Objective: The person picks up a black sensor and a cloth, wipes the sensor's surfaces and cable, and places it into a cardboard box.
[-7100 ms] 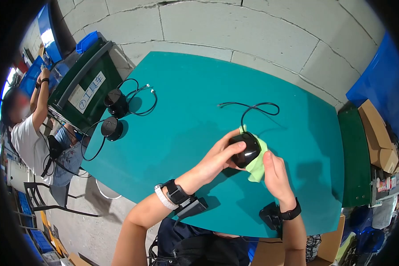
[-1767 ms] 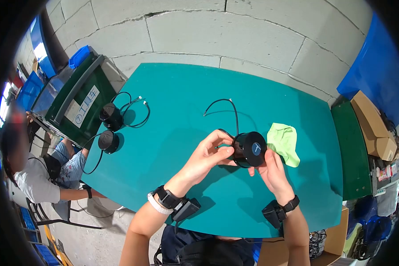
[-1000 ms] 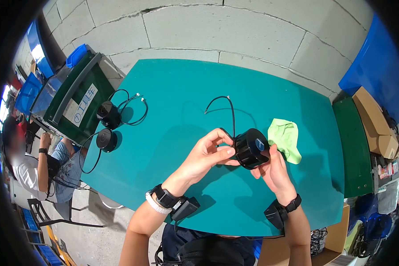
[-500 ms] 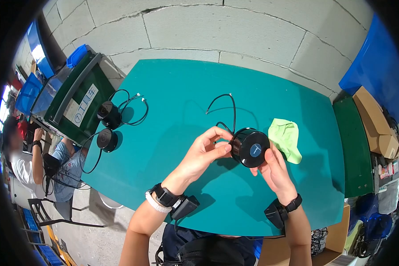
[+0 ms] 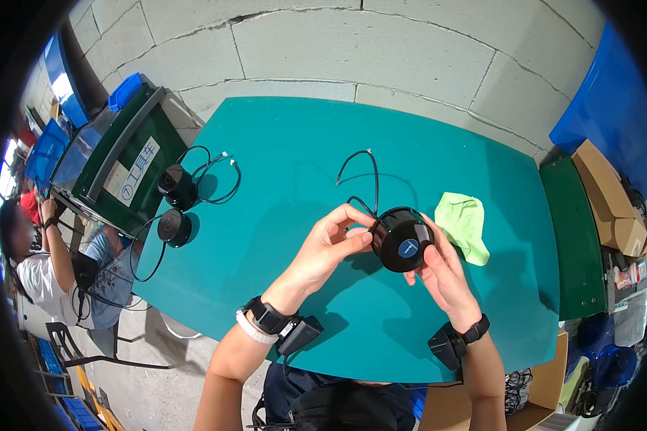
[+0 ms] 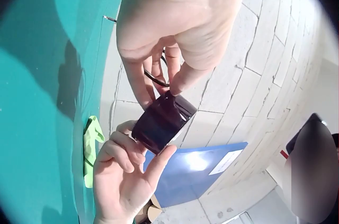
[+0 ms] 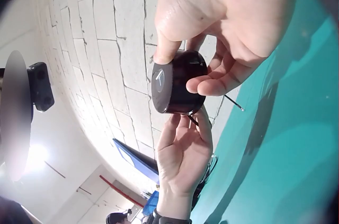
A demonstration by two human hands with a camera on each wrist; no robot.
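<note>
A glossy black cylindrical device [image 5: 402,241] with a round blue label on its flat end and a black cable [image 5: 376,176] is held up over the table in both hands. My left hand [image 5: 316,255] pinches its cable side between thumb and fingers. On the other side, my right hand [image 5: 447,279] grips it, thumb on the rim of the labelled end and fingers around the body, as the right wrist view shows on the device [image 7: 180,81]. A crumpled light-green cloth [image 5: 464,226] lies on the table just beyond the right hand.
Two similar black devices, one farther back [image 5: 177,185] and one nearer [image 5: 173,228], stand with their cables at the left of the teal table [image 5: 287,144]. A green tool cart [image 5: 133,161] and a seated person [image 5: 50,266] are at the left; cardboard boxes [image 5: 607,205] are at the right.
Earlier the green cloth was held against the device; now it lies on the table. Over the last second the hands have turned the device, bringing its labelled end more toward the head camera.
</note>
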